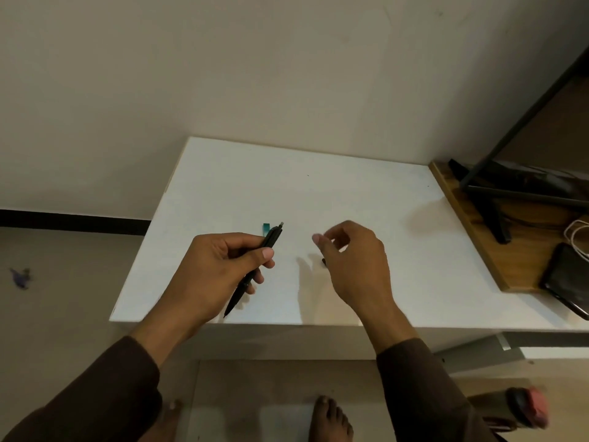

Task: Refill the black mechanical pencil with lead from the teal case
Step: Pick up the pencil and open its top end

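At frame centre, the left hand (220,266) grips a black pencil (255,269) slanting over the white tabletop (318,193), its pale end up. A teal case (266,229) peeks out just behind that end. The right hand (353,266) hovers beside it, fingers (318,240) curled, a small dark bit (324,262) under them. A phone (567,279) lies at right.
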The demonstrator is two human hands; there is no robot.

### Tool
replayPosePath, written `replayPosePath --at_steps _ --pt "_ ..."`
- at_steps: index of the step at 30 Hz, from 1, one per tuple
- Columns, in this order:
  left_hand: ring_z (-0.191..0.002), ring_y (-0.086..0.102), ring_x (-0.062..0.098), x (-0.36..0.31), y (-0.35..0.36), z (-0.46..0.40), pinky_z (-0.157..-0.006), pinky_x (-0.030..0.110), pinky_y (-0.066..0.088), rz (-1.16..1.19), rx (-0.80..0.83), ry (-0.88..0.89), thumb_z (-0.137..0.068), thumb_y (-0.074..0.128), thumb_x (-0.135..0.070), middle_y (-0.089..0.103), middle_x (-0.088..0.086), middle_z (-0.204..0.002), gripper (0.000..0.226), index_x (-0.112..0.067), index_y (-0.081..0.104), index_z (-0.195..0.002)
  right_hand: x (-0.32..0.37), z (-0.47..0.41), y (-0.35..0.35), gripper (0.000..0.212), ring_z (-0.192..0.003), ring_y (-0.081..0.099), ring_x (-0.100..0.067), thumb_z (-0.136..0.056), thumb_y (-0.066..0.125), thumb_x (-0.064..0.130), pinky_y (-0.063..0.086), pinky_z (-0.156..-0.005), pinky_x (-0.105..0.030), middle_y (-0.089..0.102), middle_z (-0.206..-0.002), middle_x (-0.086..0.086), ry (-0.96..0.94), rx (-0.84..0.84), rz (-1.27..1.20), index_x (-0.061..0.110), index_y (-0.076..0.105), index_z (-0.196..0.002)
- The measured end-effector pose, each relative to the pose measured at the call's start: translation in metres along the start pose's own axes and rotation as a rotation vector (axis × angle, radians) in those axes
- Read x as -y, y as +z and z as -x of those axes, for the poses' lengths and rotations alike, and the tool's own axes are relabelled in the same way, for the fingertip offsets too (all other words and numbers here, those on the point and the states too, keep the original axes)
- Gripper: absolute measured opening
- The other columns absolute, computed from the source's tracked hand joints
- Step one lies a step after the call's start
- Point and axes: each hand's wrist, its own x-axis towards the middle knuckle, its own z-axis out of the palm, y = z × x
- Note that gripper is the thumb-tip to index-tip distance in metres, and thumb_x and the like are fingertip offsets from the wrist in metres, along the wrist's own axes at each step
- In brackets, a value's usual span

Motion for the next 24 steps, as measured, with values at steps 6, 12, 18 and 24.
replayPosePath --at_steps 6,12,18,24 --pt "-0.067 0.07 0.014 -0.002 0.0 0.002 -0.063 0.028 0.062 -0.095 -0.008 0.042 -0.094 0.071 -0.02 0.081 -0.002 -0.086 0.016 -0.023 0.083 -0.104 0.035 0.011 0.003 0.016 -0.077 0.075 -0.007 -0.095 0.069 0.036 0.056 -0.059 -0.019 0.08 -0.086 0.007 -0.011 0.255 -0.592 0.023 0.077 -0.091" --pt "-0.065 0.066 0.01 -0.006 -0.003 0.003 -0.062 0.027 0.059 -0.086 -0.018 0.065 -0.094 0.071 -0.018 0.081 -0.003 -0.084 0.016 -0.026 0.083 -0.102 0.034 0.011 0.0 0.012 -0.082 0.077 -0.016 -0.093 0.073 0.024 0.059 -0.064 -0.028 0.081 -0.089 -0.003 0.052 0.304 -0.745 0.013 0.079 -0.093" --pt "-0.056 0.057 0.005 -0.01 -0.001 0.005 -0.058 0.019 0.053 -0.061 -0.004 0.089 -0.095 0.07 -0.018 0.077 -0.007 -0.071 0.016 -0.024 0.084 -0.097 0.037 0.011 -0.003 0.01 -0.083 0.077 -0.016 -0.095 0.07 0.016 0.062 -0.065 -0.03 0.08 -0.085 -0.004 0.032 0.262 -0.788 0.01 0.078 -0.091" --pt "-0.05 0.052 0.001 -0.017 0.001 0.006 -0.055 0.013 0.048 -0.091 -0.011 0.116 -0.096 0.068 -0.016 0.067 -0.016 -0.056 0.018 -0.027 0.083 -0.092 0.039 0.016 -0.004 0.013 -0.085 0.079 -0.019 -0.099 0.064 0.014 0.063 -0.063 -0.03 0.081 -0.088 -0.008 0.005 0.27 -0.823 0.004 0.072 -0.097"
